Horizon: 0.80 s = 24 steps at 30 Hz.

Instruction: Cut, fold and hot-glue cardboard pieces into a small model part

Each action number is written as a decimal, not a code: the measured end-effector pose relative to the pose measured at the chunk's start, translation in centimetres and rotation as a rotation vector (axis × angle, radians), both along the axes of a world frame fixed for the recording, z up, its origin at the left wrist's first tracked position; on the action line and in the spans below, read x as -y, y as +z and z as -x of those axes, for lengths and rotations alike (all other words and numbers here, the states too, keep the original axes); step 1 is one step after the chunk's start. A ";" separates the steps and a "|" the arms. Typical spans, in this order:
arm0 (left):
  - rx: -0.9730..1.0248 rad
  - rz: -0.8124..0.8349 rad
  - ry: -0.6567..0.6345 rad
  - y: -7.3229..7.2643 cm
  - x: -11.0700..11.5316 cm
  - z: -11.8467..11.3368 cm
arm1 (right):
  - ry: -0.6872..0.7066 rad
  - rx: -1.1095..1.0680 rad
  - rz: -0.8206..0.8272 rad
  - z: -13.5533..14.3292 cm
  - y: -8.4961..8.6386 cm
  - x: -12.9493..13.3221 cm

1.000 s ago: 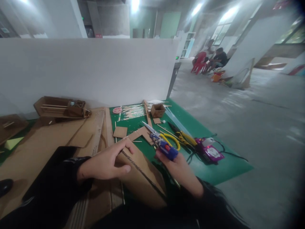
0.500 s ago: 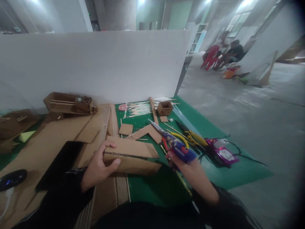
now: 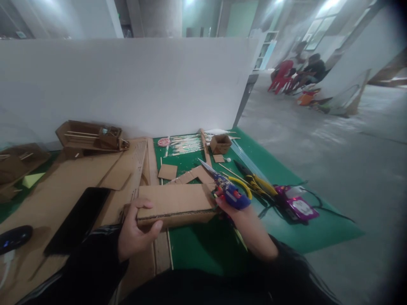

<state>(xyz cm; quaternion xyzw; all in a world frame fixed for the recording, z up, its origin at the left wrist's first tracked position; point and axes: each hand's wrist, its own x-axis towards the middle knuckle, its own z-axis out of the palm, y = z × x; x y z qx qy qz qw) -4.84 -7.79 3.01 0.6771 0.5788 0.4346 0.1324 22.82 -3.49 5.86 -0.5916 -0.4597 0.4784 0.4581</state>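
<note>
My left hand [image 3: 136,228] grips the left end of a long cardboard box [image 3: 176,197], with its fingers on top and the thumb along the front side. The top panel lies against the front panel along a dark, rough edge. At the box's right end, my right hand [image 3: 237,216] is closed around a blue glue gun [image 3: 235,196] with pale flecks on its front part. The right fingertips are at that end of the box, partly hidden. Scissors [image 3: 205,164] lie behind the glue gun, blade pointing away and left, with a yellow handle loop showing.
Pliers [image 3: 263,184] and a purple device [image 3: 299,207] with black cables lie to the right. Behind are a small open cardboard box [image 3: 220,145], cardboard scraps [image 3: 167,171] and thin sticks. A black phone [image 3: 78,220] lies left. A white partition [image 3: 127,80] stands behind the table.
My right hand has moved left with the glue gun, up to the box's right end. The gap between the box's top and front panels has closed, and the box has turned slightly.
</note>
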 end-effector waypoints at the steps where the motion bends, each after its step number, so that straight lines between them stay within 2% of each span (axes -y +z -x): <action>1: 0.002 -0.006 -0.007 -0.1 0.1 -0.1 | 0.003 0.004 0.000 0.1 0.0 0.0; 9: -0.013 0.009 -0.061 -0.4 0.7 0.7 | 0.062 0.008 0.012 0.1 -1.1 -0.3; 14: -0.057 0.171 -0.087 -0.7 1.0 1.9 | 0.082 0.012 0.020 0.1 -1.5 -0.4; 18: 0.013 0.258 -0.139 -0.7 1.2 2.9 | 0.080 0.031 0.007 0.2 -1.6 -0.6; 22: 0.239 0.405 -0.314 0.3 0.5 4.4 | 0.071 0.046 -0.012 0.2 -1.7 -0.7; 24: 0.272 0.529 -0.294 1.3 -0.5 5.2 | 0.074 0.046 -0.016 0.2 -1.7 -0.6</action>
